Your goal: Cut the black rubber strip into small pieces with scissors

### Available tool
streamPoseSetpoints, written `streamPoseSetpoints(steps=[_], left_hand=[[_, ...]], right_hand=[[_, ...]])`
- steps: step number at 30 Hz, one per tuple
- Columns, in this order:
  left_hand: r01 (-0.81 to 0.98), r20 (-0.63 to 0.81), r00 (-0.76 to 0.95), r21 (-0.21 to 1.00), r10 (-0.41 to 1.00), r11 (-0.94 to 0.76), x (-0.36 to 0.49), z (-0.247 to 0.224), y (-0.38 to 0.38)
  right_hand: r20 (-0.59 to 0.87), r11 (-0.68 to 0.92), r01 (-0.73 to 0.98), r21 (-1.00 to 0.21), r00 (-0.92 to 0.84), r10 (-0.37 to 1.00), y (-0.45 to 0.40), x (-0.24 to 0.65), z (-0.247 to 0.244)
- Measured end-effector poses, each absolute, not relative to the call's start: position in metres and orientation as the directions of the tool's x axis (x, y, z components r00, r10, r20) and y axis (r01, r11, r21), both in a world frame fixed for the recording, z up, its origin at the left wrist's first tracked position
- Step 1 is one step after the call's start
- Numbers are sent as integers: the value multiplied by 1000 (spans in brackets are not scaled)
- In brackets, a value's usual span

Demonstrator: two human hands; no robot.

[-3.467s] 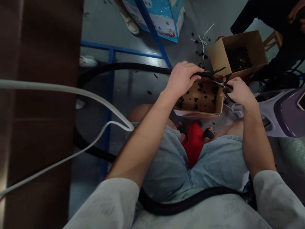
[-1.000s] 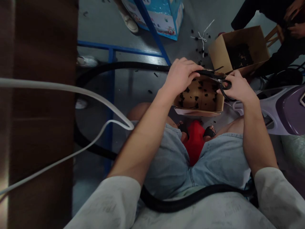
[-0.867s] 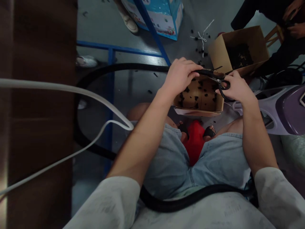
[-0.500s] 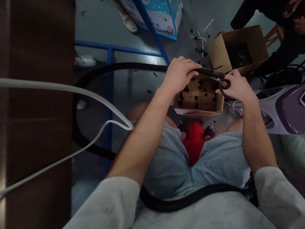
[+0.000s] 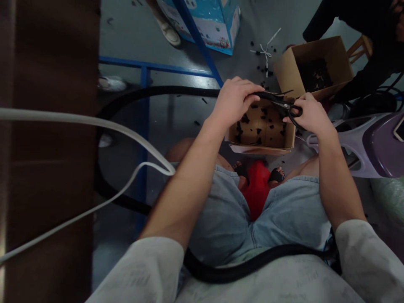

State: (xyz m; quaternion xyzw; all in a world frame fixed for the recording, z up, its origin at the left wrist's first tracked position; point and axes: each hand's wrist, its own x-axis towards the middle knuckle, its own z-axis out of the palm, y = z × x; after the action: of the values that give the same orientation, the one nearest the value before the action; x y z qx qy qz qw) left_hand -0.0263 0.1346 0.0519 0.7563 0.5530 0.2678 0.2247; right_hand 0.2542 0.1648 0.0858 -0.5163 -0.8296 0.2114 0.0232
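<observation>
A long black tube loops from the left side and passes through the fingers of my left hand, which grips it close to its end. In my right hand are black-handled scissors, with fingers through the handle loops. The blades point left and lie at the tube's end; how far they are parted cannot be made out. Below both hands, an open cardboard box holds several small black scraps. More of the black tube runs across my lap.
A second cardboard box with dark pieces stands ahead, beside a person in dark clothes. At the right is a purple plastic stool or chair. A blue metal frame, white cable and dark brown panel are on the left.
The view has shifted slightly. Both hands keep their holds on the tube and the scissors, with almost no change between them.
</observation>
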Motion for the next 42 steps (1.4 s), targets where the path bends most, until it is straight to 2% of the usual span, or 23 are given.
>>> streamPoseSetpoints(steps=[7, 22, 30, 37, 40, 42], left_hand=[[740, 133, 230, 620, 964, -261, -23, 54, 133], [739, 139, 207, 626, 968, -248, -25, 54, 134], [761, 127, 216, 599, 968, -249, -24, 57, 134], [768, 115, 147, 613, 983, -186, -21, 59, 132], [756, 136, 92, 635, 987, -158, -20, 60, 130], [741, 138, 67, 656, 988, -142, -20, 61, 129]], right_hand=[[-158, 429, 824, -369, -511, 845, 170, 262, 67], [-71, 433, 802, -410, -502, 862, 174, 262, 59], [-102, 404, 813, -419, -485, 869, 172, 258, 64], [-120, 350, 846, -403, -427, 896, 170, 256, 72], [-111, 290, 827, -481, -386, 916, 168, 258, 70], [-109, 213, 749, -628, -356, 928, 168, 258, 65]])
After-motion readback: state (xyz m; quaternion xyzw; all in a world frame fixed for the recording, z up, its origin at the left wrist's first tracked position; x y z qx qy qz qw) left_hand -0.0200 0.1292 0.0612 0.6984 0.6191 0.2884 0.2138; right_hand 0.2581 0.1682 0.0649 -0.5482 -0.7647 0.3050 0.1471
